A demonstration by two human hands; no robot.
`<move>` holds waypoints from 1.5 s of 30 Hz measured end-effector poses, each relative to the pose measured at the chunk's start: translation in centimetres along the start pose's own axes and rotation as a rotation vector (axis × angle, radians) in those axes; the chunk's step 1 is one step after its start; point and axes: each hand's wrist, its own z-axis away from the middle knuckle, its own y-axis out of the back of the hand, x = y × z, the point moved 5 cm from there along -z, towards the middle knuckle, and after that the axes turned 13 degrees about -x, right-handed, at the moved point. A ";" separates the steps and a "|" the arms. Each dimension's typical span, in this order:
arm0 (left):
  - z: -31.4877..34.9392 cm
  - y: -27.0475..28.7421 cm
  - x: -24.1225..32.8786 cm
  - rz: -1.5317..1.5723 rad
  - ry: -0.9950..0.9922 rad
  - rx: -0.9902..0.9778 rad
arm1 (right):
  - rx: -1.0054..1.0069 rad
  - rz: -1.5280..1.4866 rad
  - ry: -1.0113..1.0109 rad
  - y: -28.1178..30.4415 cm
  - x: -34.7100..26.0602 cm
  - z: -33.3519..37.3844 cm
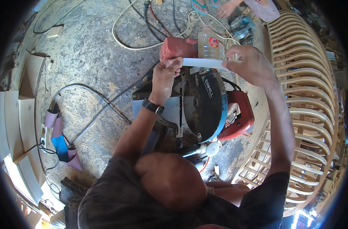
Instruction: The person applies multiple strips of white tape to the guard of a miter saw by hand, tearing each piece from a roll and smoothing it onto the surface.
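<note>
My left hand [167, 72] and my right hand [249, 63] each pinch one end of a thin pale strip [202, 62], held level in front of me. A black watch sits on my left wrist. Directly below the strip stands a mitre saw [204, 105] with a black and blue blade guard and a red motor housing. A clear plastic bottle [208, 42] with a red label stands just beyond the strip, beside a red block-shaped part [176, 47].
Curved wooden slat frames [307, 87] are stacked at the right. Cables and a white hose [135, 42] snake over the concrete floor. Wooden boards [19, 126] lie at the left. Another person's hand [226, 8] and sandalled feet show at the top.
</note>
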 end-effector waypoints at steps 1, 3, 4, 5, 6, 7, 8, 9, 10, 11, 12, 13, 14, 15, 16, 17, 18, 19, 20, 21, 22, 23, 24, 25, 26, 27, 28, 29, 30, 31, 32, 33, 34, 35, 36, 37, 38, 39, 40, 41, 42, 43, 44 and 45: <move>-0.2 0.4 -0.7 0.005 0.006 0.013 | -0.029 0.005 0.006 0.2 -0.5 -0.5; -0.3 0.9 -2.0 0.018 0.025 0.034 | -0.123 -0.016 0.013 0.6 -1.9 -1.5; -0.2 1.2 -2.7 0.025 0.039 0.041 | -0.170 -0.027 0.018 0.5 -2.6 -2.0; -0.1 1.4 -3.4 0.033 0.053 0.049 | -0.169 -0.040 0.021 0.7 -3.2 -2.3; -0.1 1.3 -3.8 -0.012 0.064 0.057 | -0.170 -0.054 0.022 0.7 -3.7 -2.6; 0.0 1.1 -4.3 -0.057 0.076 0.065 | -0.170 -0.068 0.022 0.7 -4.1 -2.8; 0.1 1.0 -4.7 -0.102 0.087 0.072 | -0.168 -0.055 0.046 0.6 -4.5 -3.1; 0.1 0.7 -5.0 -0.134 0.087 0.085 | -0.165 -0.040 0.066 0.6 -4.7 -3.4; 0.2 0.4 -5.3 -0.166 0.087 0.097 | -0.161 -0.025 0.086 0.7 -4.9 -3.7; 0.3 0.2 -5.5 -0.199 0.087 0.109 | -0.159 -0.010 0.089 0.6 -4.9 -3.9; 0.3 0.1 -5.7 -0.209 0.098 0.112 | -0.156 0.005 0.095 0.5 -5.0 -4.3; 0.3 0.0 -5.9 -0.220 0.110 0.115 | -0.152 0.019 0.100 0.4 -5.1 -4.5; 0.3 -0.1 -6.1 -0.231 0.122 0.117 | -0.171 0.011 0.077 0.3 -5.2 -4.7; 0.2 0.0 -6.3 -0.262 0.110 0.118 | -0.189 0.002 0.057 0.4 -5.4 -4.9; 0.1 0.2 -6.5 -0.293 0.099 0.120 | -0.206 -0.007 0.038 0.4 -5.6 -5.0; 0.0 0.4 -6.7 -0.325 0.088 0.121 | -0.216 0.005 0.040 0.5 -5.9 -5.1; 0.0 0.2 -6.9 -0.340 0.082 0.118 | -0.226 0.018 0.037 0.7 -6.1 -5.1; 0.1 0.1 -7.1 -0.356 0.076 0.115 | -0.237 0.031 0.035 0.7 -6.1 -5.1; 0.1 -0.1 -7.2 -0.372 0.069 0.113 | -0.232 0.036 0.060 0.7 -6.1 -5.1; 0.2 -0.2 -7.5 -0.381 0.068 0.115 | -0.226 0.041 0.085 0.6 -6.0 -5.1; 0.2 -0.3 -7.8 -0.390 0.066 0.118 | -0.221 0.046 0.111 0.5 -5.9 -5.2; 0.2 -0.3 -8.1 -0.399 0.065 0.120 | -0.220 0.051 0.114 0.4 -5.9 -5.2; 0.1 -0.4 -8.3 -0.395 0.067 0.119 | -0.220 0.056 0.115 0.2 -5.8 -5.2; 0.0 -0.4 -8.5 -0.391 0.069 0.118 | -0.219 0.061 0.116 0.1 -5.8 -5.2; 0.0 -0.4 -8.6 -0.386 0.071 0.117 | -0.239 0.054 0.094 0.0 -5.7 -5.2; 0.0 -0.4 -8.6 -0.363 0.054 0.121 | -0.259 0.046 0.073 -0.1 -5.7 -5.3; 0.0 -0.5 -8.6 -0.339 0.036 0.126 | -0.278 0.038 0.052 -0.3 -5.6 -5.3; 0.1 -0.5 -8.6 -0.316 0.019 0.130 | -0.266 0.051 0.064 -0.2 -5.8 -5.2; 0.0 -0.5 -8.4 -0.318 0.028 0.132 | -0.253 0.064 0.076 -0.1 -5.9 -5.1; 0.0 -0.5 -8.2 -0.321 0.037 0.133 | -0.240 0.077 0.089 -0.1 -6.1 -5.0; 0.0 -0.5 -8.1 -0.324 0.046 0.135 | -0.243 0.086 0.078 0.0 -6.2 -4.9; -0.1 -0.6 -8.0 -0.348 0.045 0.139 | -0.244 0.095 0.068 0.0 -6.4 -4.8; -0.1 -0.6 -8.0 -0.373 0.044 0.144 | -0.245 0.103 0.059 0.1 -6.5 -4.8; -0.1 -0.6 -8.0 -0.398 0.044 0.149 | -0.238 0.103 0.072 0.1 -6.5 -4.8; -0.1 -0.7 -8.0 -0.408 0.026 0.157 | -0.231 0.104 0.083 0.1 -6.5 -4.7; -0.2 -0.7 -8.1 -0.418 0.009 0.165 | -0.225 0.105 0.093 0.1 -6.5 -4.7; -0.2 -0.7 -8.1 -0.427 -0.007 0.173 | -0.210 0.106 0.103 0.1 -6.5 -4.6; -0.1 -0.8 -8.1 -0.438 -0.002 0.176 | -0.196 0.104 0.111 -0.1 -6.3 -4.5; -0.1 -0.9 -8.0 -0.448 0.005 0.178 | -0.183 0.104 0.119 -0.1 -6.2 -4.5; -0.1 -1.1 -8.0 -0.456 0.012 0.180 | -0.206 0.098 0.101 -0.2 -6.1 -4.5; -0.1 -0.9 -7.9 -0.458 0.007 0.186 | -0.216 0.088 0.094 -0.1 -6.3 -4.4; -0.1 -0.8 -7.8 -0.460 0.002 0.191 | -0.227 0.078 0.088 -0.1 -6.3 -4.3; -0.1 -0.6 -7.7 -0.461 -0.003 0.197 | -0.221 0.073 0.102 -0.2 -6.4 -4.2; -0.1 -0.8 -7.5 -0.472 -0.020 0.202 | -0.225 0.073 0.105 -0.3 -6.4 -4.3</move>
